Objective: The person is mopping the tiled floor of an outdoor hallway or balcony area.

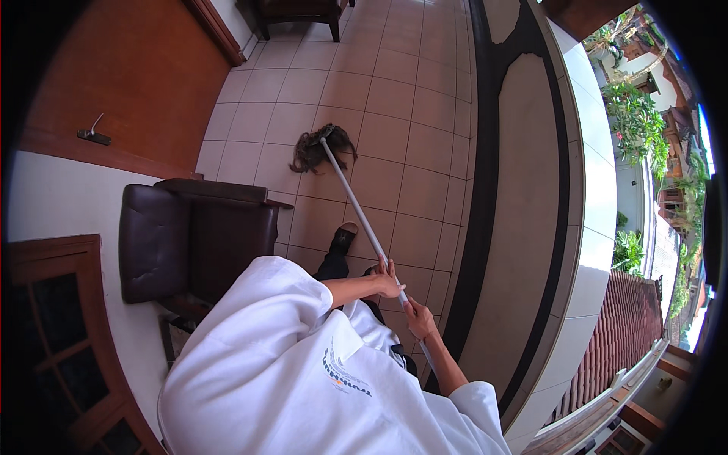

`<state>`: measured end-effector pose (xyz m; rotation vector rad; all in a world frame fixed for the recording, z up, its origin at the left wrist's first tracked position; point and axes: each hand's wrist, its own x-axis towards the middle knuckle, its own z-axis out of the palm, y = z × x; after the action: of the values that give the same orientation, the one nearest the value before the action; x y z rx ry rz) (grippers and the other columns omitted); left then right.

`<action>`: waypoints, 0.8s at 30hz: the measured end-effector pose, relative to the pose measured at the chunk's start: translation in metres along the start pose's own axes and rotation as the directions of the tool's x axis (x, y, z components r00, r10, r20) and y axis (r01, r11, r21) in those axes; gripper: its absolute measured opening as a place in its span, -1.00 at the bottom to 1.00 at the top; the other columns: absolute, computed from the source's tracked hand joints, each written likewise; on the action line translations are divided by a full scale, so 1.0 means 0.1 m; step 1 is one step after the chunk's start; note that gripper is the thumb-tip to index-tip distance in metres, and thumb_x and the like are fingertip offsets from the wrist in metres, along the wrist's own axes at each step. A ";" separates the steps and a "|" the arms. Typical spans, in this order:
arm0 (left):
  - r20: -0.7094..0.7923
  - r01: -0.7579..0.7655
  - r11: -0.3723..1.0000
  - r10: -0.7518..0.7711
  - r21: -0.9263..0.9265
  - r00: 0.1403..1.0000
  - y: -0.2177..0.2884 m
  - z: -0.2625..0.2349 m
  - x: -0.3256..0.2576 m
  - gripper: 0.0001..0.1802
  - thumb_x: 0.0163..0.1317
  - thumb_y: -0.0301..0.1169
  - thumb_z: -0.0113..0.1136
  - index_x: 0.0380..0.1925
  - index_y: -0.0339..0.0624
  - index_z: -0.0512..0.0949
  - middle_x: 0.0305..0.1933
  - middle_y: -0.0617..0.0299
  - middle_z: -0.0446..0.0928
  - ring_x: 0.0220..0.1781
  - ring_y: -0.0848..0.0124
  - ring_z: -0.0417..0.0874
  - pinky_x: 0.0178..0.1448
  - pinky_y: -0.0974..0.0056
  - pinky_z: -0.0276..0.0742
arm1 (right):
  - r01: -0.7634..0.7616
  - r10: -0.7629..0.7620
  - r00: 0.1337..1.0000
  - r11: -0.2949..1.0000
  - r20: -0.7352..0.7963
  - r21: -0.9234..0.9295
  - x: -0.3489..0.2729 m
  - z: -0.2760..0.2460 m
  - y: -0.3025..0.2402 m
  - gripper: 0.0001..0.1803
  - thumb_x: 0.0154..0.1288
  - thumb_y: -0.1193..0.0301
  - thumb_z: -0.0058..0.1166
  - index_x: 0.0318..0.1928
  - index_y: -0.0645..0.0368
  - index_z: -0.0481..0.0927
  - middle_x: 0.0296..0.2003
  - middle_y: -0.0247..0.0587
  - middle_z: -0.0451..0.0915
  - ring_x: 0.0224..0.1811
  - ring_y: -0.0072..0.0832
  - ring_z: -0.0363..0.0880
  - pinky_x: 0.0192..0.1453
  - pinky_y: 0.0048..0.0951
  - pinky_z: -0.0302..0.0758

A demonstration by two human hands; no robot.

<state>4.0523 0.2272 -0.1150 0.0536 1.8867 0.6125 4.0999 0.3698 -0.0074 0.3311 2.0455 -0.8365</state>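
Note:
A string mop (322, 149) with brownish-grey strands rests on the tiled floor ahead of me. Its long pale pole (356, 203) slants back from the mop head toward my body. My left hand (389, 285) is closed around the pole, with some fingers extended along it. Lower down, closer to my waist, my right hand (419, 319) grips the same pole. The pole's rear end passes under my right forearm and is partly hidden. One dark shoe (344, 233) of mine shows on the tiles left of the pole.
On my left stands a dark brown padded armchair (199, 239) against the wall, beyond it a brown wooden door (129, 76). Another dark chair (299, 14) is at the far end. A low wall with black edging (523, 189) borders the tiled floor (409, 106) on my right.

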 end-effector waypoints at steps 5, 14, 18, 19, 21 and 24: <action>-0.277 0.017 0.995 -0.044 -0.101 0.960 -0.68 -1.11 0.23 -0.01 0.22 0.02 -0.14 0.25 -0.48 -0.44 0.35 -0.30 -0.58 0.43 -0.11 -0.29 0.41 0.00 -0.11 | 0.149 -0.144 0.981 0.988 -0.130 0.030 1.12 0.32 -0.78 -0.52 0.31 0.10 -0.20 0.19 -0.03 0.35 -0.48 0.05 0.59 -0.55 -0.31 0.61 -0.46 -0.31 0.52; -0.331 0.133 0.991 -0.119 0.018 0.936 -1.11 -2.66 0.67 -0.09 0.16 -0.11 -0.16 0.25 -0.54 -0.32 0.38 -0.29 -0.45 0.44 -0.03 -0.26 0.44 0.16 -0.12 | 0.120 -0.081 0.966 0.982 -0.247 0.147 2.15 0.33 -2.01 -0.55 0.32 0.09 -0.18 0.17 -0.12 0.39 -0.73 -0.22 0.43 -0.78 -0.50 0.41 -0.75 -0.42 0.31; -0.245 0.117 0.993 -0.113 -0.001 0.963 -0.89 -2.63 0.69 -0.12 0.14 -0.14 -0.19 0.25 -0.55 -0.28 0.38 -0.29 -0.43 0.45 0.00 -0.33 0.45 0.14 -0.14 | 0.059 -0.017 0.971 0.983 -0.238 0.171 2.05 0.24 -1.96 -0.55 0.34 0.05 -0.22 0.18 -0.16 0.37 -0.75 -0.23 0.39 -0.81 -0.50 0.37 -0.77 -0.43 0.30; -0.261 0.093 0.996 -0.088 0.006 0.961 -0.92 -2.53 0.74 -0.12 0.15 -0.13 -0.20 0.25 -0.57 -0.27 0.38 -0.29 -0.42 0.44 -0.01 -0.36 0.44 0.12 -0.14 | 0.019 0.018 0.983 0.980 -0.183 0.197 1.91 0.19 -2.02 -0.54 0.35 0.04 -0.25 0.19 -0.15 0.37 -0.76 -0.23 0.39 -0.82 -0.51 0.37 -0.78 -0.43 0.30; -0.278 0.051 0.998 -0.042 0.028 0.960 -0.86 -2.30 0.83 -0.13 0.16 -0.11 -0.20 0.24 -0.58 -0.26 0.38 -0.30 -0.41 0.44 -0.02 -0.40 0.44 0.10 -0.15 | 0.035 0.002 0.981 0.980 -0.192 0.194 1.79 0.21 -1.75 -0.54 0.35 0.03 -0.26 0.19 -0.17 0.37 -0.76 -0.22 0.39 -0.82 -0.51 0.35 -0.78 -0.44 0.29; -0.177 0.019 0.992 0.003 0.124 0.984 -0.67 -1.78 0.82 -0.08 0.14 -0.09 -0.16 0.28 -0.44 -0.32 0.40 -0.19 -0.45 0.44 -0.03 -0.23 0.40 0.08 -0.05 | 0.055 -0.025 0.986 0.982 -0.165 0.179 1.49 0.23 -1.21 -0.55 0.37 0.01 -0.30 0.19 -0.21 0.36 -0.76 -0.23 0.37 -0.85 -0.52 0.31 -0.80 -0.46 0.24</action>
<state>3.8793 0.1266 -0.1669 0.0750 2.0959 0.5056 3.9656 0.2539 -0.0848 0.4752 2.1356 -1.0555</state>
